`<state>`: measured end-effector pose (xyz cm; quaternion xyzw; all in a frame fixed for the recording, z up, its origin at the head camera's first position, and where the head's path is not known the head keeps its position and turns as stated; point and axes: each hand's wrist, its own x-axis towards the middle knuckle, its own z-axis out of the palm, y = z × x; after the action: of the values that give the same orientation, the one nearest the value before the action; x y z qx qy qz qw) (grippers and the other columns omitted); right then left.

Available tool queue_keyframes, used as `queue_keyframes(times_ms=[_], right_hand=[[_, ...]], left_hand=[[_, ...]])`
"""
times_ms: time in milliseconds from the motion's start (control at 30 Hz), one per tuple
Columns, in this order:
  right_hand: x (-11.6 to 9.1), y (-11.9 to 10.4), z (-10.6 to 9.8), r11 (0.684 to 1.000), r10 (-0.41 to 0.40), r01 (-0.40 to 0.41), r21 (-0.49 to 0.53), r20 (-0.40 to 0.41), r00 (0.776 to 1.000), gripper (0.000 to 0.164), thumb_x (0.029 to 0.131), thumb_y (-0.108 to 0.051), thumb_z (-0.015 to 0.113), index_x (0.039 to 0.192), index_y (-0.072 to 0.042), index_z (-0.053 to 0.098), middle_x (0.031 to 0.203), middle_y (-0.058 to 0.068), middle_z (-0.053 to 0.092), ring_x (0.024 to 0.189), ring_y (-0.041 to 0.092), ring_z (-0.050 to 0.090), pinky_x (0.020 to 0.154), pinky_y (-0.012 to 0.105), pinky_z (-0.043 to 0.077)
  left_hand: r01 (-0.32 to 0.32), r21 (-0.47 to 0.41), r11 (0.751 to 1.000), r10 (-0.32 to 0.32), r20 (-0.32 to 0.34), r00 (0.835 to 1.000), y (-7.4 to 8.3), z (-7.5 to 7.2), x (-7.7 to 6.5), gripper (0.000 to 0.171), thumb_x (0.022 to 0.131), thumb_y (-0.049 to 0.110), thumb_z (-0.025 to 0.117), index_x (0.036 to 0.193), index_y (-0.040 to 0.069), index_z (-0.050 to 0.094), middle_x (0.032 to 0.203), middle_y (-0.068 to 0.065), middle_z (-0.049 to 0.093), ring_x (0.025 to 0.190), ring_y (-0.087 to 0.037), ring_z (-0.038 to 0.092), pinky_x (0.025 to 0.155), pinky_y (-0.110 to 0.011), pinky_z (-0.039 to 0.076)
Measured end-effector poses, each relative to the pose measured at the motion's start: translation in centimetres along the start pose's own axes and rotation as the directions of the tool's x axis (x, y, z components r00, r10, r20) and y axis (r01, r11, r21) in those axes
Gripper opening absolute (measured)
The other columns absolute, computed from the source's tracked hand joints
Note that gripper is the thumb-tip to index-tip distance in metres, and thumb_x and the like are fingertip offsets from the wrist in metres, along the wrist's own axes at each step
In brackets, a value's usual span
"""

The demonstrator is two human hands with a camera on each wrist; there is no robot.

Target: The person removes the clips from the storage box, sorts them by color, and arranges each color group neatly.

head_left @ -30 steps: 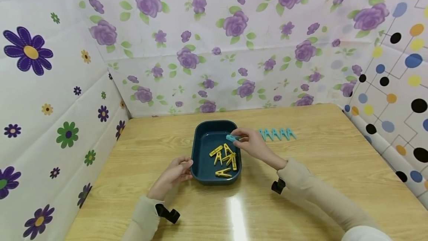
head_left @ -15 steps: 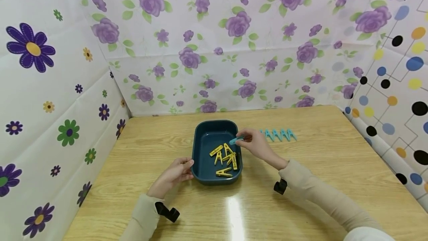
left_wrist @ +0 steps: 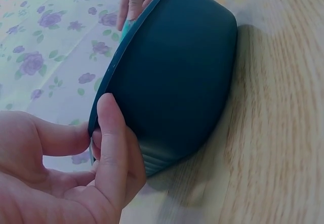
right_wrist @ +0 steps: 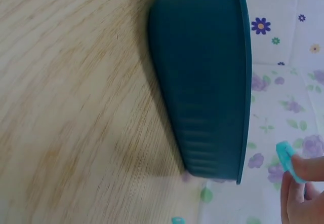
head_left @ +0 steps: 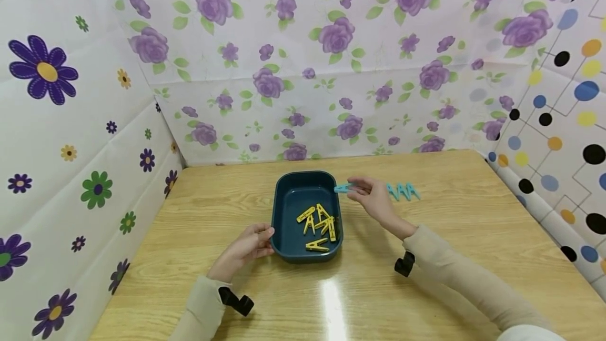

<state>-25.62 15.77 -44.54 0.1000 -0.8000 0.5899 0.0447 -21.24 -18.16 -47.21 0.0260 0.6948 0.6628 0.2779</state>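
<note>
A dark teal plastic bin stands on the wooden table, several yellow clothespins lying loose inside it. My left hand pinches the bin's left rim between thumb and fingers; the left wrist view shows this grip close up. At the other side, my right hand pinches a light blue clothespin by one end, its other end overlapping the bin's right rim in the head view. In the right wrist view this clothespin is raised beyond the rim. A row of blue clothespins lies right of that hand, partly hidden by it.
The wooden table extends to both sides of the bin. A flowered cloth wall rises along the table's back edge, with patterned cloth on the left and right too.
My right hand has drawn back from over the bin to its right rim, still pinching the blue clothespin, and now covers more of the blue row. My left hand stays put.
</note>
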Motion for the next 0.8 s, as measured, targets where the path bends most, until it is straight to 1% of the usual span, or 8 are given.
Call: queue_keyframes(times_ms=[100,200,267,400,467,567,700,800], right_hand=[[0.0,0.3,-0.6,1.000,0.024,-0.024,0.011,0.000,1.000,0.037,0.092,-0.001,0.063,0.128,0.002,0.057,0.131,0.024,0.057,0.118,0.036,0.058,0.088,0.021,0.054],[-0.2,0.6,-1.2,0.999,0.046,-0.046,-0.013,0.001,0.999,0.036,0.094,-0.002,0.060,0.129,0.002,0.055,0.131,0.024,0.057,0.120,0.035,0.057,0.089,0.021,0.053],[-0.3,0.9,-1.6,0.998,0.051,-0.051,-0.043,-0.007,0.999,0.036,0.094,-0.004,0.061,0.129,0.001,0.055,0.129,0.023,0.058,0.120,0.035,0.057,0.090,0.024,0.054],[-0.4,1.3,-2.3,0.995,0.041,-0.043,-0.095,-0.021,0.999,0.036,0.094,-0.009,0.062,0.127,0.001,0.055,0.125,0.024,0.061,0.117,0.035,0.059,0.092,0.032,0.054],[-0.4,1.5,-2.7,0.992,0.045,-0.048,-0.113,-0.023,0.999,0.037,0.094,-0.012,0.063,0.127,0.001,0.055,0.125,0.024,0.061,0.118,0.036,0.058,0.093,0.034,0.053],[-0.6,1.8,-3.3,0.992,0.060,-0.062,-0.106,-0.020,0.998,0.039,0.094,-0.014,0.064,0.128,0.002,0.053,0.126,0.024,0.059,0.118,0.036,0.058,0.092,0.032,0.053],[-0.7,2.4,-4.3,0.992,0.060,-0.064,-0.109,-0.046,0.997,0.042,0.093,-0.014,0.065,0.129,0.003,0.051,0.126,0.024,0.059,0.118,0.035,0.058,0.092,0.026,0.053],[-0.8,2.8,-5.0,0.989,0.054,-0.064,-0.133,-0.075,0.996,0.042,0.093,-0.014,0.065,0.129,0.002,0.052,0.128,0.023,0.059,0.120,0.035,0.057,0.095,0.029,0.052]], left_hand=[[0.004,-0.010,1.000,-0.004,-0.003,1.000,-0.1,0.0,0.0,0.023,0.103,0.018,0.046,0.110,-0.003,0.050,0.077,0.001,0.056,0.070,-0.009,0.057,0.069,-0.021,0.055],[0.008,-0.029,1.000,-0.008,-0.007,1.000,-0.2,0.0,0.0,0.027,0.103,0.018,0.047,0.114,-0.006,0.050,0.078,0.001,0.059,0.069,-0.008,0.058,0.067,-0.020,0.054],[0.005,-0.032,0.999,-0.005,0.000,1.000,-0.2,0.0,-0.1,0.027,0.103,0.018,0.047,0.115,-0.006,0.049,0.079,0.001,0.059,0.069,-0.008,0.058,0.067,-0.019,0.054],[-0.009,-0.034,0.999,0.010,0.024,1.000,-0.2,0.0,-0.1,0.025,0.103,0.018,0.046,0.112,-0.005,0.051,0.079,0.001,0.059,0.069,-0.007,0.058,0.067,-0.019,0.054],[-0.017,-0.035,0.999,0.018,0.034,0.999,-0.2,-0.1,-0.1,0.023,0.104,0.018,0.045,0.110,-0.004,0.052,0.079,0.001,0.059,0.069,-0.007,0.059,0.068,-0.019,0.054],[-0.024,-0.035,0.999,0.025,0.045,0.999,-0.2,-0.1,0.0,0.023,0.104,0.017,0.044,0.109,-0.003,0.052,0.079,0.001,0.059,0.068,-0.007,0.059,0.068,-0.019,0.054],[-0.028,-0.041,0.999,0.030,0.056,0.998,-0.3,-0.1,0.1,0.019,0.104,0.015,0.043,0.105,-0.001,0.053,0.079,0.001,0.059,0.068,-0.007,0.059,0.067,-0.018,0.054],[-0.033,-0.048,0.998,0.036,0.064,0.997,-0.3,-0.2,0.1,0.018,0.104,0.015,0.041,0.103,0.001,0.052,0.078,0.001,0.058,0.068,-0.007,0.059,0.067,-0.018,0.054]])
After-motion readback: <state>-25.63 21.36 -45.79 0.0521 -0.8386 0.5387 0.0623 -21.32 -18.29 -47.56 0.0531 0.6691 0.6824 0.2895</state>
